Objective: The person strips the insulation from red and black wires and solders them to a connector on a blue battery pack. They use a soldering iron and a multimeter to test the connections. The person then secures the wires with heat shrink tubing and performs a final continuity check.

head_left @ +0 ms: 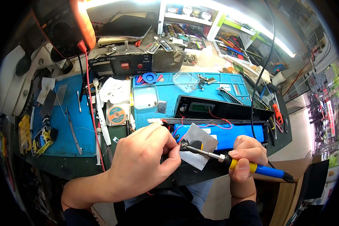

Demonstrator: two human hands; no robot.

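Note:
My right hand (246, 155) is closed round a soldering iron (269, 171) with a blue and yellow handle and a black cord. The iron's tip points left and meets a small metal part at the fingertips of my left hand (141, 156). Those left fingers are pinched, and what they hold is mostly hidden; a red wire runs close by. Beneath the tip lies a grey metal plate (195, 130), with a dark round item partly seen on it. Behind it, a blue wrapped battery pack (235, 137) sits in a long black case (229, 112) with red wires and a green board.
A blue work mat (165, 81) bears clear plastic boxes (145, 97). A solder spool (117, 114), tweezers (74, 132) and a white stick stand to the left. Further back are a black power unit (126, 64) and an orange multimeter (86, 24). Pliers (277, 113) lie at right.

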